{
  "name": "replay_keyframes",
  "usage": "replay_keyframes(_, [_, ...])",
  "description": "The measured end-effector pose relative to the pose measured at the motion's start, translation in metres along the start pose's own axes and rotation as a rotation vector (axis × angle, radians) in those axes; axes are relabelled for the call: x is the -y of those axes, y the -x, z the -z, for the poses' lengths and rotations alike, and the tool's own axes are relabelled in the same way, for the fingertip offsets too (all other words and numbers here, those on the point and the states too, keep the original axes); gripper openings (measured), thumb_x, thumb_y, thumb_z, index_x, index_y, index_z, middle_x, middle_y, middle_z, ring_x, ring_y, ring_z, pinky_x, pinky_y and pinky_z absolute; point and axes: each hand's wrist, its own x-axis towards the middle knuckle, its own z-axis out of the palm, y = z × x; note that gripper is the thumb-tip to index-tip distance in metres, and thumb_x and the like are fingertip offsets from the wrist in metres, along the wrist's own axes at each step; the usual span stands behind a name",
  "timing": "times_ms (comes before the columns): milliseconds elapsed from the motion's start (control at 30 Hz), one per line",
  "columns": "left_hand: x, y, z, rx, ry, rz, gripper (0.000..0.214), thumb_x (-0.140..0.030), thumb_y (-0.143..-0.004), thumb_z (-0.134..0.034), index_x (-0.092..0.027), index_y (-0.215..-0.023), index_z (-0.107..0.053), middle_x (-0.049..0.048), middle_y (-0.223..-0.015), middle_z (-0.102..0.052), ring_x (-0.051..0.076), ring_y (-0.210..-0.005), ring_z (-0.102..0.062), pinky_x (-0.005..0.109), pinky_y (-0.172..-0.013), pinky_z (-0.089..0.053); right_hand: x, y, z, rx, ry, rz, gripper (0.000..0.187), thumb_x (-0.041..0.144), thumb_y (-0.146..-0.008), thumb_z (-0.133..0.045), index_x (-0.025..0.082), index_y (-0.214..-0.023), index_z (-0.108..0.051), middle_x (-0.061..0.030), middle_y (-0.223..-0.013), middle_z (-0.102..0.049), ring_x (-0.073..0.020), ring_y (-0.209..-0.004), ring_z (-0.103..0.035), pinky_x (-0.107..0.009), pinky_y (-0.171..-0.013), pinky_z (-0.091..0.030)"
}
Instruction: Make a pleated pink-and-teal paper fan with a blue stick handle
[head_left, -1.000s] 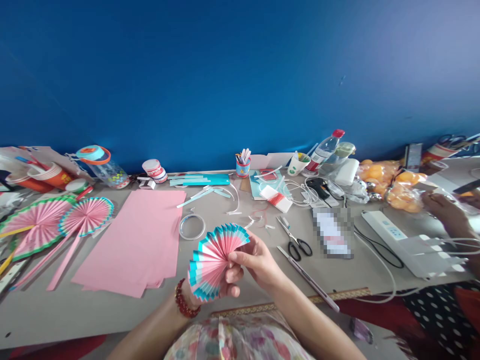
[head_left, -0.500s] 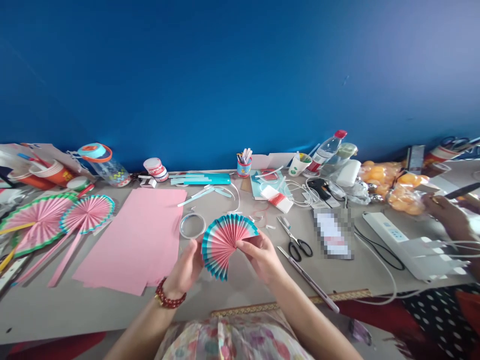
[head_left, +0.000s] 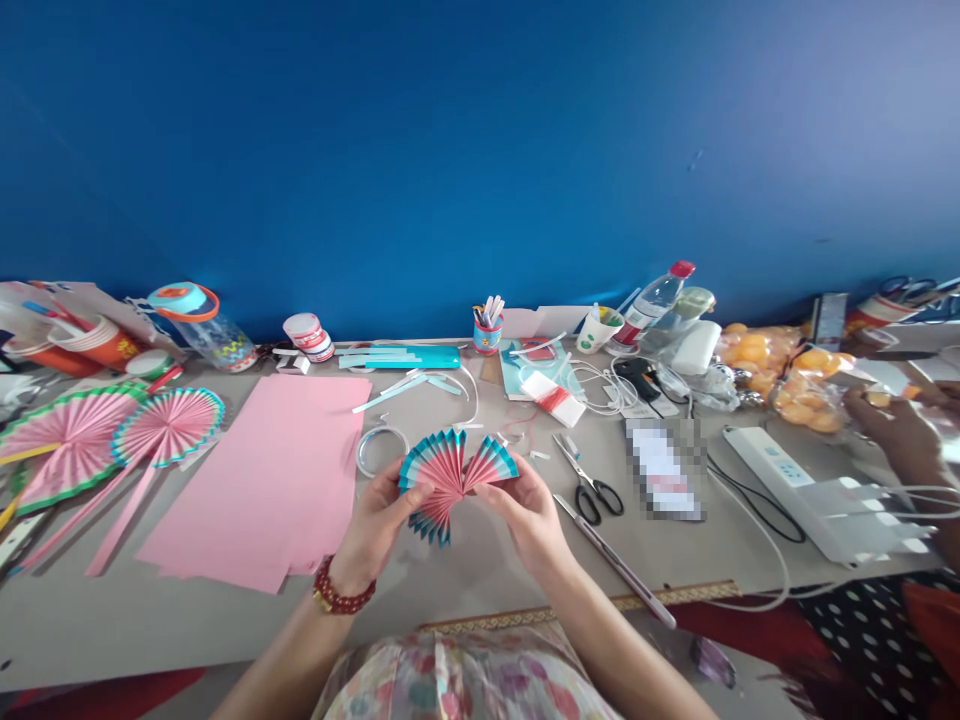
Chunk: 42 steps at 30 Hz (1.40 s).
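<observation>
I hold a pleated pink paper fan with a blue edge (head_left: 450, 475) above the grey table (head_left: 480, 560), between both hands. My left hand (head_left: 382, 520), with a red bead bracelet on the wrist, pinches the fan's left part with thumb on top. My right hand (head_left: 525, 510) pinches its right part. The fan shows a gap at the top middle between two spread halves.
A stack of pink paper sheets (head_left: 277, 470) lies left of my hands. Two finished round fans (head_left: 112, 435) lie at far left. Scissors (head_left: 589, 480), a tape ring (head_left: 379, 445), a long metal ruler (head_left: 615, 565) and a power strip (head_left: 795, 485) lie nearby. Another person's hand (head_left: 892, 425) is at right.
My left hand came round from under the fan to its left side and pinched it. The fan, a wide half circle before, now folds into two halves.
</observation>
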Motion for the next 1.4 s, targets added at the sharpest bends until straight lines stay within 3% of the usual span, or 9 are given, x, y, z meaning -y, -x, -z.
replay_keyframes(500, [0.008,-0.008,0.004,-0.032,0.055,-0.006,0.032,-0.03,-0.078,-0.079,-0.023,-0.107,-0.066,0.0013,-0.093,-0.07,0.016,-0.084,-0.063,0.028,-0.077,-0.05,0.004,0.0,-0.004,0.205,0.101,0.105,0.03,0.04,-0.079,-0.075,0.023,-0.098,-0.06,-0.0032,-0.095,-0.058,-0.0175,-0.079,-0.059,-0.032,-0.074,-0.052])
replay_keyframes(667, [0.01,-0.001,0.007,-0.279,-0.304,-0.315,0.039,-0.028,-0.073,-0.082,-0.026,-0.108,-0.065,0.0034,-0.11,-0.063,0.021,-0.107,-0.056,0.028,-0.093,-0.043,0.007,-0.002,-0.002,0.211,0.283,0.298,0.022,0.037,-0.081,-0.072,0.021,-0.091,-0.061,-0.0044,-0.092,-0.058,-0.0197,-0.089,-0.056,-0.03,-0.078,-0.048])
replay_keyframes(733, [0.011,0.007,0.011,-0.35,-0.46,-0.392,0.023,-0.026,-0.074,-0.081,-0.025,-0.092,-0.067,0.0027,-0.096,-0.062,0.02,-0.097,-0.055,0.027,-0.089,-0.042,0.005,-0.001,-0.001,0.177,0.364,0.344,0.02,0.035,-0.081,-0.071,0.022,-0.092,-0.06,-0.0049,-0.094,-0.058,-0.0197,-0.089,-0.056,-0.029,-0.078,-0.048])
replay_keyframes(833, [0.013,0.017,0.012,-0.148,-0.542,-0.295,0.022,-0.03,-0.084,-0.071,-0.021,-0.067,-0.063,0.0018,-0.069,-0.057,0.017,-0.071,-0.052,0.026,-0.072,-0.042,-0.002,0.0,-0.001,0.131,0.464,0.375,0.023,0.032,-0.082,-0.071,0.022,-0.099,-0.058,-0.0067,-0.101,-0.059,-0.0188,-0.088,-0.058,-0.028,-0.075,-0.049])
replay_keyframes(933, [0.014,0.017,0.004,0.017,-0.367,-0.174,0.02,-0.037,-0.089,-0.065,-0.019,-0.082,-0.067,0.0045,-0.078,-0.065,0.018,-0.075,-0.059,0.028,-0.07,-0.046,-0.006,0.001,-0.005,0.146,0.576,0.46,0.023,0.028,-0.082,-0.07,0.023,-0.1,-0.057,-0.0082,-0.106,-0.059,-0.0202,-0.093,-0.06,-0.029,-0.078,-0.05])
replay_keyframes(1033, [0.014,0.009,-0.006,0.009,-0.091,-0.076,0.023,-0.037,-0.086,-0.07,-0.02,-0.1,-0.064,0.0044,-0.095,-0.068,0.018,-0.086,-0.063,0.029,-0.076,-0.051,-0.006,0.002,-0.01,0.167,0.697,0.581,0.02,0.026,-0.08,-0.068,0.023,-0.096,-0.056,-0.0083,-0.103,-0.062,-0.022,-0.093,-0.062,-0.032,-0.08,-0.051])
replay_keyframes(1167, [0.013,0.0,-0.012,0.013,0.216,0.079,0.023,-0.029,-0.081,-0.077,-0.02,-0.097,-0.065,0.0,-0.092,-0.066,0.012,-0.078,-0.062,0.024,-0.072,-0.052,-0.005,0.004,-0.009,0.155,0.789,0.645,0.021,0.028,-0.081,-0.068,0.023,-0.099,-0.057,-0.0094,-0.102,-0.065,-0.0228,-0.09,-0.064,-0.033,-0.078,-0.052])
replay_keyframes(1300, [0.013,-0.001,-0.015,0.041,0.327,0.139,0.026,-0.028,-0.08,-0.078,-0.018,-0.102,-0.067,0.0015,-0.093,-0.069,0.012,-0.081,-0.065,0.023,-0.074,-0.052,-0.002,0.006,0.002,0.226,0.789,0.669,0.034,0.045,-0.083,-0.069,0.022,-0.107,-0.063,-0.0123,-0.106,-0.068,-0.0287,-0.101,-0.063,-0.04,-0.088,-0.051])
replay_keyframes(1400, [0.014,-0.001,-0.016,0.066,0.336,0.147,0.025,-0.03,-0.082,-0.077,-0.018,-0.101,-0.067,0.0034,-0.094,-0.07,0.015,-0.088,-0.067,0.025,-0.077,-0.053,0.003,0.005,0.005,0.302,0.713,0.595,0.034,0.046,-0.096,-0.052,0.023,-0.116,-0.065,-0.0109,-0.107,-0.07,-0.0276,-0.104,-0.063,-0.041,-0.092,-0.05])
